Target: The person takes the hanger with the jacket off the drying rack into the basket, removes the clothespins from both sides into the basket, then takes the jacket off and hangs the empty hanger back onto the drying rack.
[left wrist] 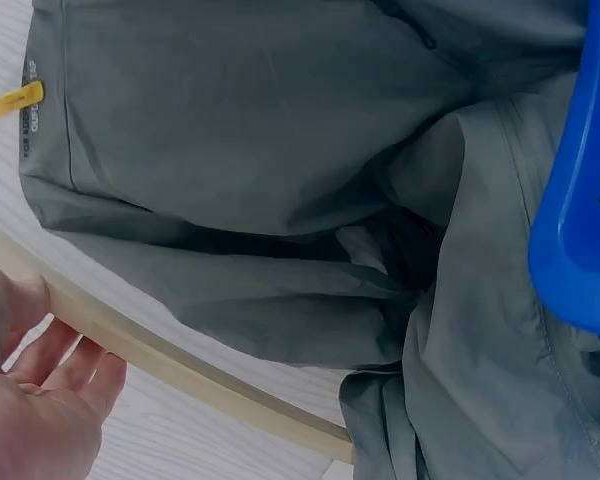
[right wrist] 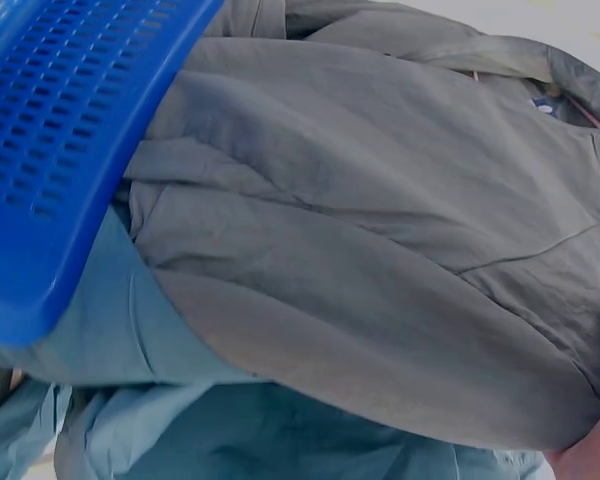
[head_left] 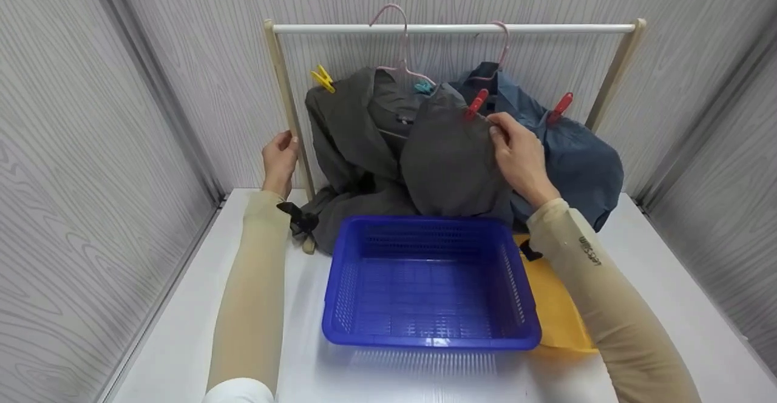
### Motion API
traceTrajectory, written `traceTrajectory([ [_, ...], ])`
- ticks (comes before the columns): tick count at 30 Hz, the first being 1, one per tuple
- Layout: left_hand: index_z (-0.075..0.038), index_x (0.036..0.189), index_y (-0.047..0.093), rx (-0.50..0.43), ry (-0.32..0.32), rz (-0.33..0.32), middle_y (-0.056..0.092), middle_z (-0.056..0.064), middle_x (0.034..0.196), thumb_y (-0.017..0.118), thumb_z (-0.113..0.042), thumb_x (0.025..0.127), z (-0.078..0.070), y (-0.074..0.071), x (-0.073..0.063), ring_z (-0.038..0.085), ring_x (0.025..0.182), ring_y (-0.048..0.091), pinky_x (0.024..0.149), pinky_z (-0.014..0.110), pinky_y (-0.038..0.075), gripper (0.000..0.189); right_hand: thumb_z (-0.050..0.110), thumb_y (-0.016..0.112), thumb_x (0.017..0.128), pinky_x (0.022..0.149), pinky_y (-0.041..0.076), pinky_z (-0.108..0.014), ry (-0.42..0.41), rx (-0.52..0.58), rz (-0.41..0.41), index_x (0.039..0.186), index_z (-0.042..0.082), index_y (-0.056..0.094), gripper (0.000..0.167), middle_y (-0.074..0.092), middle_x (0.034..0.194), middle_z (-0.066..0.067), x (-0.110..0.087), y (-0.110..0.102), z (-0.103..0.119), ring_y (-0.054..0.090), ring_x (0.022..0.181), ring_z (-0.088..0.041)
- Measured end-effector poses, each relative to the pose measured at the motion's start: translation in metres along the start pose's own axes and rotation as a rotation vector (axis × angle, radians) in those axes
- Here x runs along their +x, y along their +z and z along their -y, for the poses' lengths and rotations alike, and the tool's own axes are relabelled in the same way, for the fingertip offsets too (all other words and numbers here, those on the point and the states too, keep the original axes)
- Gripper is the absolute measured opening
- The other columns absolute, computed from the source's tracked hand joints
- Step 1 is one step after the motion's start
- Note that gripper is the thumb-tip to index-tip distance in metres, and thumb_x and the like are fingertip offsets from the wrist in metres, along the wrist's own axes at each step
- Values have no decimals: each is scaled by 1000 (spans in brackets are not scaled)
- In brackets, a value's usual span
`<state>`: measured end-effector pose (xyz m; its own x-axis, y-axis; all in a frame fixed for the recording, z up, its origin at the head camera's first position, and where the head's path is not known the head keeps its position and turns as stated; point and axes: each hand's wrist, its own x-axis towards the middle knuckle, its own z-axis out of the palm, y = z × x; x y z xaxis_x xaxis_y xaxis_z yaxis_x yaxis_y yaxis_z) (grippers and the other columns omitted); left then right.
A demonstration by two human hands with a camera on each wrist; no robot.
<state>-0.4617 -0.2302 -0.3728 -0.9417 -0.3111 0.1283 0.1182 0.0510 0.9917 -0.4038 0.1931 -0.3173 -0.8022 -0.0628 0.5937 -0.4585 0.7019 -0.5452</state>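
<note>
A dark grey jacket (head_left: 449,160) is on a pink hanger (head_left: 403,45) whose hook is at the white rail (head_left: 340,28). My right hand (head_left: 521,154) pinches the jacket's right shoulder edge, just beside a red clothespin (head_left: 476,104). In the right wrist view only part of that hand (right wrist: 590,455) shows at the right edge. My left hand (head_left: 281,159) holds the rack's left wooden post (head_left: 282,87), thumb in front and fingertips partly hidden behind the post in the left wrist view. A yellow clothespin (head_left: 323,79) sits on the jacket's left shoulder.
A blue garment (head_left: 580,160) hangs on the right with another red clothespin (head_left: 559,108). The teal clothespin (head_left: 424,87) is by the grey collar. In front stands a blue plastic basket (head_left: 434,343), with something yellow (head_left: 555,312) beside it under my right forearm. Patterned walls enclose the table (head_left: 182,330).
</note>
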Motion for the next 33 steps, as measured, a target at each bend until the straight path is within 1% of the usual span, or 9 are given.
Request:
traceTrajectory([
  [6, 0, 147, 41, 13, 14, -4, 43, 15, 148, 47, -14, 105, 2, 0, 1, 23, 134, 43, 105, 28, 38, 45, 23, 48, 106, 87, 42, -46, -16, 31, 55, 124, 15, 64, 26, 64, 116, -6, -16, -17, -8, 57, 97, -22],
  [13, 0, 146, 43, 41, 22, -11, 46, 15, 146, 46, -15, 105, 3, 0, 1, 23, 132, 44, 105, 29, 38, 44, 23, 48, 105, 78, 40, -41, -59, 29, 57, 119, 17, 66, 23, 65, 107, -4, -40, -29, -24, 53, 86, -21],
  [19, -1, 145, 44, 22, 7, -14, 45, 15, 146, 47, -15, 105, 3, 0, 2, 23, 133, 43, 106, 29, 37, 43, 20, 49, 105, 83, 42, -41, -69, 39, 80, 119, 14, 66, 23, 65, 109, -4, -65, -33, -40, 53, 90, -19],
  [25, -1, 145, 45, 1, -5, -5, 46, 15, 146, 47, -14, 105, 2, 0, 5, 23, 132, 45, 105, 31, 38, 42, 21, 49, 105, 82, 40, -30, -58, 42, 116, 119, 17, 67, 23, 65, 108, -1, -86, -34, -54, 53, 90, -17],
  [30, -1, 145, 45, -26, 4, -1, 46, 16, 146, 46, -14, 105, 1, 0, 4, 24, 131, 45, 105, 32, 39, 42, 22, 48, 105, 86, 39, -23, -55, 71, 163, 121, 19, 66, 24, 64, 112, 0, -104, -33, -65, 54, 95, -16],
  [33, -1, 145, 44, -36, -2, 9, 47, 16, 145, 45, -13, 105, 1, 2, 2, 24, 129, 46, 105, 33, 39, 42, 18, 49, 105, 88, 39, -20, -71, 80, 181, 120, 18, 67, 23, 64, 111, 1, -113, -32, -72, 54, 96, -16],
])
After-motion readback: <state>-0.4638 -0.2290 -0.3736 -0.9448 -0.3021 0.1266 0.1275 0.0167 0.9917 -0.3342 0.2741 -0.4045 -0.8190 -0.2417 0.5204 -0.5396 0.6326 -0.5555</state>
